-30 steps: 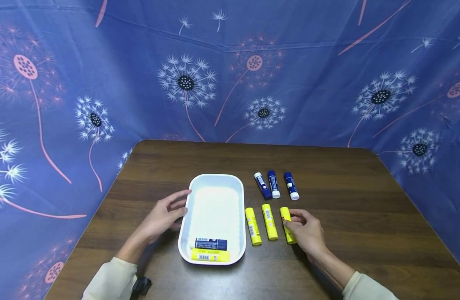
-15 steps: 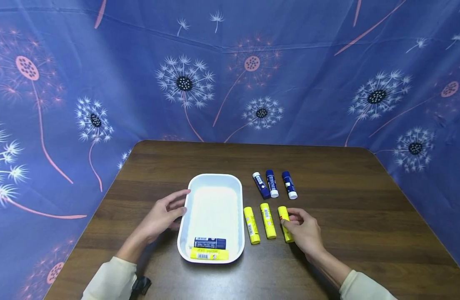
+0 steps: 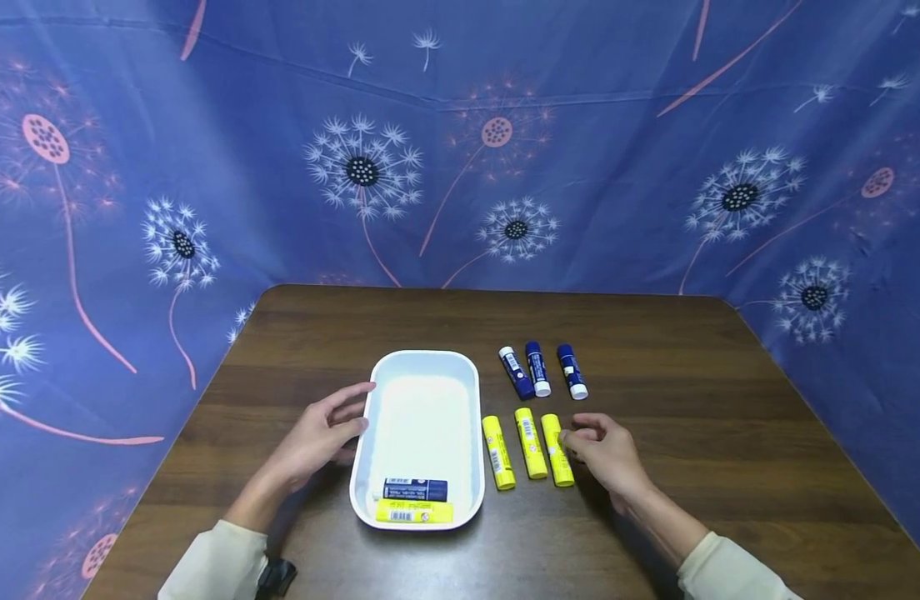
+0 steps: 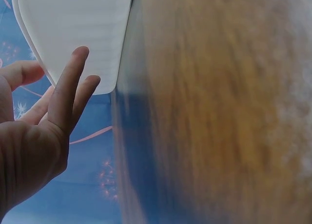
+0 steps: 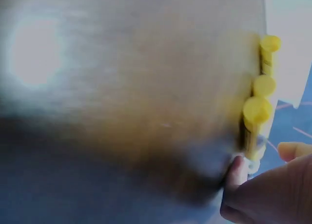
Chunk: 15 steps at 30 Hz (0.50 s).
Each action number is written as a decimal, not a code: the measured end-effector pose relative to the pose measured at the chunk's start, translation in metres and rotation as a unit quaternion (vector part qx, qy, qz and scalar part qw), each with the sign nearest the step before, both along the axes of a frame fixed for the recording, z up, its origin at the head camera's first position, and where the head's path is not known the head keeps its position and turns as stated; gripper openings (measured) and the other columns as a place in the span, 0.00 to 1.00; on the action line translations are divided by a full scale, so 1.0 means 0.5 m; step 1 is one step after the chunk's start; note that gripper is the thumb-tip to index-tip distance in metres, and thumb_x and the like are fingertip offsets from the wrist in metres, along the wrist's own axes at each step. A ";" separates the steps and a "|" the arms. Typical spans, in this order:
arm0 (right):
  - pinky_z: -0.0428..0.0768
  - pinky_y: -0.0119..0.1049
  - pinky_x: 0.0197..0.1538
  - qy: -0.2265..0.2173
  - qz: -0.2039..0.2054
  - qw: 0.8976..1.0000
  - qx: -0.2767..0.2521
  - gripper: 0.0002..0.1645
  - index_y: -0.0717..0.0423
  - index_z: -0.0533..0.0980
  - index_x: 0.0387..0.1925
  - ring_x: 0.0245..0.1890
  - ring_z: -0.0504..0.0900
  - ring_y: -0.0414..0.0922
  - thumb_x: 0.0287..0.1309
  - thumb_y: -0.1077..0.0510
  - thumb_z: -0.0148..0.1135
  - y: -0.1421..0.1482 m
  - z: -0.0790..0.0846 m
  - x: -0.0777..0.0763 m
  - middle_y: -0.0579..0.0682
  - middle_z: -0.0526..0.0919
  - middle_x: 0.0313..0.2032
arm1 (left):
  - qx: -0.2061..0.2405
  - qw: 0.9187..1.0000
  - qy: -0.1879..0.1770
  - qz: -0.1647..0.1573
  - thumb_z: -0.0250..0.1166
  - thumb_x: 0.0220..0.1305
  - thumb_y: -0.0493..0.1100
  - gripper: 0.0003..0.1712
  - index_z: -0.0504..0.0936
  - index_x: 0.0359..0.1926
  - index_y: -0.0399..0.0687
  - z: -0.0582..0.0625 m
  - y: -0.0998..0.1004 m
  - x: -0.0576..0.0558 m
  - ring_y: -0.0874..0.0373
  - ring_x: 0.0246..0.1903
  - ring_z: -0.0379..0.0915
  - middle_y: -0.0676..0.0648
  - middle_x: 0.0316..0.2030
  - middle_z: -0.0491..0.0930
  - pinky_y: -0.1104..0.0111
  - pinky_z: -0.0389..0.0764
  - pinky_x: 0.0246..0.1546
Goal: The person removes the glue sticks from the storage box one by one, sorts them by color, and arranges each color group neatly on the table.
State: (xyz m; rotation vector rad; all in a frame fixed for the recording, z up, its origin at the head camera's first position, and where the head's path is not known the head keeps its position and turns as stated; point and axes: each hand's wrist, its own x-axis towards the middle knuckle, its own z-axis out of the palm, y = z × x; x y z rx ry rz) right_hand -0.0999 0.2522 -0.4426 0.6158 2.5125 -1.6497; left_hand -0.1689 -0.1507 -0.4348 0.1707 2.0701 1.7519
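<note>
Three yellow glue sticks lie in a row right of a white tray (image 3: 426, 417). My right hand (image 3: 610, 454) is beside the rightmost yellow glue stick (image 3: 557, 450), thumb tip right at its side and the other fingers loosely bent. That stick lies close to the middle yellow one (image 3: 531, 443); the left yellow one (image 3: 498, 452) is nearest the tray. My left hand (image 3: 317, 433) rests against the tray's left side with fingers spread, as the left wrist view also shows on the tray wall (image 4: 97, 33). Inside the tray, a navy glue stick (image 3: 415, 489) lies above a yellow one (image 3: 413, 511).
Behind the yellow row lie three navy glue sticks with white ends, two close together (image 3: 538, 369) and one (image 3: 572, 372) apart to the right. All stand on a brown wooden table (image 3: 692, 400). A blue dandelion-print cloth (image 3: 595, 150) hangs behind it.
The rightmost yellow glue stick has moved left, closer to the middle one. My right hand's fingers have come off its far end. My left hand stays at the tray; the head view has shifted slightly.
</note>
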 end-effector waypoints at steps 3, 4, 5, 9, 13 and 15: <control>0.82 0.33 0.44 0.004 -0.001 1.000 -0.010 0.34 0.67 0.68 0.68 0.43 0.83 0.47 0.68 0.54 0.65 0.002 0.016 -0.011 0.61 0.84 0.51 | -0.004 1.000 -0.001 0.006 0.59 0.75 0.36 0.33 0.66 0.76 0.56 -0.001 0.000 -0.002 0.39 0.64 0.78 0.34 0.74 0.68 0.50 0.89 0.49; 0.82 0.33 0.45 0.009 -0.001 1.000 -0.011 0.34 0.67 0.67 0.69 0.44 0.83 0.48 0.68 0.54 0.64 0.001 0.023 -0.015 0.62 0.84 0.53 | -0.004 1.000 -0.001 0.007 0.59 0.75 0.36 0.33 0.66 0.76 0.56 -0.002 0.000 -0.003 0.39 0.64 0.78 0.34 0.74 0.68 0.50 0.89 0.49; 0.82 0.33 0.47 0.016 0.000 1.000 -0.013 0.34 0.66 0.67 0.69 0.45 0.83 0.48 0.69 0.53 0.64 0.000 0.031 -0.020 0.62 0.83 0.55 | -0.005 1.000 -0.001 0.007 0.59 0.75 0.36 0.33 0.66 0.76 0.56 -0.002 0.000 -0.004 0.39 0.64 0.78 0.34 0.74 0.68 0.50 0.89 0.49; 0.85 0.35 0.56 0.061 0.033 0.996 -0.054 0.31 0.64 0.68 0.69 0.48 0.84 0.44 0.71 0.56 0.62 -0.018 0.066 -0.041 0.62 0.82 0.57 | -0.006 1.000 0.002 0.008 0.59 0.75 0.36 0.33 0.66 0.77 0.55 -0.004 0.000 -0.006 0.39 0.64 0.78 0.34 0.74 0.69 0.50 0.89 0.49; 0.84 0.38 0.62 0.089 0.121 0.982 -0.117 0.29 0.62 0.69 0.68 0.49 0.84 0.39 0.70 0.58 0.63 -0.050 0.093 -0.063 0.56 0.82 0.54 | -0.003 1.000 0.001 0.010 0.59 0.74 0.35 0.33 0.66 0.76 0.55 -0.009 0.000 -0.007 0.40 0.63 0.79 0.34 0.73 0.69 0.51 0.90 0.47; 0.83 0.36 0.62 0.090 0.170 0.973 -0.129 0.29 0.59 0.69 0.68 0.52 0.84 0.40 0.69 0.57 0.65 -0.070 0.101 -0.073 0.55 0.81 0.55 | -0.002 1.000 0.000 0.012 0.59 0.74 0.36 0.32 0.67 0.76 0.56 -0.012 0.001 -0.008 0.41 0.62 0.79 0.34 0.73 0.69 0.51 0.90 0.47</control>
